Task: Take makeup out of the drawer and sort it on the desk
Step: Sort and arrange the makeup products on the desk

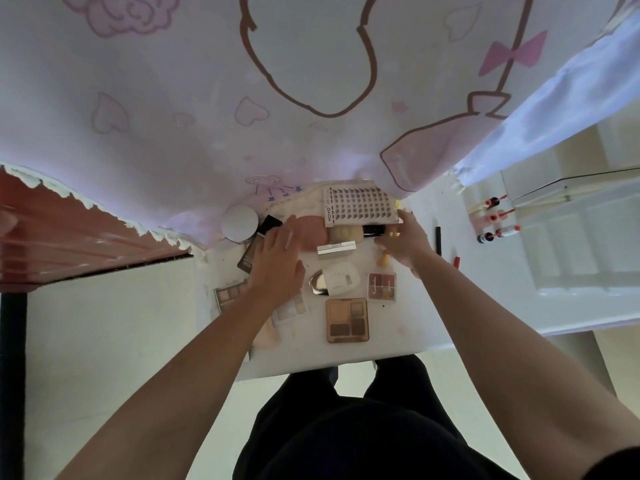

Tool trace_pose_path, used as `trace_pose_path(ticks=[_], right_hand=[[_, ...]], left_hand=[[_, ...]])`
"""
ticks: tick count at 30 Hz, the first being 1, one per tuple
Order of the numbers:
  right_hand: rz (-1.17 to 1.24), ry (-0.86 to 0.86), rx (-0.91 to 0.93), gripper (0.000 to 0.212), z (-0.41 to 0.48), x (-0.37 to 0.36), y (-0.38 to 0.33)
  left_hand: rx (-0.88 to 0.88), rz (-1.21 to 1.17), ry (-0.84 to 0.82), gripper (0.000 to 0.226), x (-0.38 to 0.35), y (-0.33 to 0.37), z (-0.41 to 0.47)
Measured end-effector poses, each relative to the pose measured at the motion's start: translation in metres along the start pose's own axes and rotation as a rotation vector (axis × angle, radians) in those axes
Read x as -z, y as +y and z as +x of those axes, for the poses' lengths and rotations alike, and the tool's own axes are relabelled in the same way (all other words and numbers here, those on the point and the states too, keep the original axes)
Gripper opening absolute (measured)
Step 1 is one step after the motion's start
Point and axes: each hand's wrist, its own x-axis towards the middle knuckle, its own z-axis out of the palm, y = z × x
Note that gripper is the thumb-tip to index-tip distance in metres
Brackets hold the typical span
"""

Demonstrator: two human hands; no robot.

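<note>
Tan, the eyeshadow palette (347, 320) lay nearest the drawer's (346, 355) front edge, beyond it the left hand (278, 261) spread flat with fingers apart over a pink puff (313, 232), the right hand (403, 242) curled on something small I couldn't identify, below the lash card (360, 206) at the back edge.

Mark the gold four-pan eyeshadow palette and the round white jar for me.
Gold four-pan eyeshadow palette (347, 320), head view, centre between the pans.
Round white jar (239, 222), head view, middle of its lid.
</note>
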Motion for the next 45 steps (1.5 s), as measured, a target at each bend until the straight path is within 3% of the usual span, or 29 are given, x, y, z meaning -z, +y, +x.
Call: trace_pose_path(ticks=[3, 5, 9, 15, 18, 22, 24, 27, 29, 32, 34, 38, 43, 45], right_hand=[[-0.095, 0.007, 0.034, 0.082, -0.007, -0.004, 0.006], [-0.136, 0.059, 0.088, 0.082, -0.015, -0.011, 0.009], [-0.345, 0.147, 0.211, 0.079, -0.034, -0.026, 0.012], [-0.541, -0.068, 0.495, 0.055, -0.045, -0.043, 0.016], [-0.496, -0.046, 0.523, 0.036, -0.049, -0.045, 0.014], [-0.481, -0.02, 0.516, 0.028, -0.051, -0.043, 0.019], [-0.476, -0.004, 0.498, 0.03, -0.053, -0.043, 0.022], [-0.475, 0.009, 0.502, 0.034, -0.053, -0.046, 0.021], [-0.492, 0.004, 0.53, 0.035, -0.054, -0.049, 0.017], [-0.541, -0.016, 0.54, 0.038, -0.058, -0.059, 0.009], [-0.595, -0.054, 0.52, 0.04, -0.062, -0.063, 0.004], [-0.597, -0.17, 0.503, 0.043, -0.077, -0.066, -0.009], [-0.326, -0.034, 0.578, 0.044, -0.109, -0.061, -0.033], [-0.252, -0.055, 0.622, 0.05, -0.123, -0.053, -0.037]], left_hand=[[-0.054, 0.067, -0.203, 0.072, -0.007, 0.013, 0.007], [-0.042, 0.089, -0.24, 0.071, -0.011, 0.015, 0.006], [0.023, 0.078, -0.221, 0.063, -0.012, 0.016, -0.012], [0.021, 0.076, -0.031, 0.056, -0.018, 0.008, -0.035], [0.126, 0.022, -0.092, 0.057, -0.017, 0.006, -0.025], [0.259, -0.097, -0.154, 0.062, -0.013, 0.008, -0.006], [0.344, -0.239, -0.113, 0.061, -0.005, 0.01, -0.004], [0.505, -0.504, 0.079, 0.062, 0.018, 0.014, -0.013], [0.632, -0.778, 0.159, 0.064, 0.032, 0.012, -0.017], [0.708, -1.467, 0.07, 0.057, 0.053, 0.004, -0.025], [0.67, -1.754, -0.036, 0.043, 0.067, 0.002, -0.033], [0.687, -1.943, -0.113, 0.033, 0.086, 0.007, -0.05], [0.661, -1.952, -0.209, 0.054, 0.09, 0.016, -0.057], [0.622, -1.939, -0.25, 0.051, 0.088, 0.023, -0.059]])
